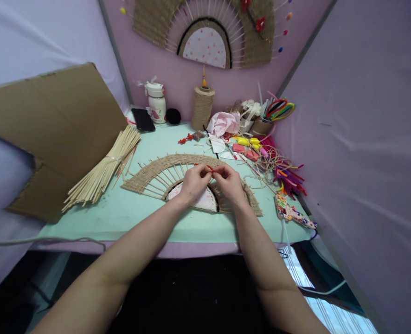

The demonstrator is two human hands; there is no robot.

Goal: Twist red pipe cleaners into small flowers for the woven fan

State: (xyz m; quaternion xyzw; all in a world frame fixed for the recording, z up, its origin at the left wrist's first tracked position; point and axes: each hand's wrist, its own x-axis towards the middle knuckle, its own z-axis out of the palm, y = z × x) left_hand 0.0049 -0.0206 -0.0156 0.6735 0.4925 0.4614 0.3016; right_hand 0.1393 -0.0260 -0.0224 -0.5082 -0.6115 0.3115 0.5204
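Head view, both hands together above woven fan

L hand & R hand pinching red pc, over woven fan

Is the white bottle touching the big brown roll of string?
Apart. The head view shows a clear gap between the bottle and the roll, with a round black thing standing between them.

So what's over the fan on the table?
Left hand and right hand, pinching a thin red piece. Parts of the woven fan directly beneath them are hidden.
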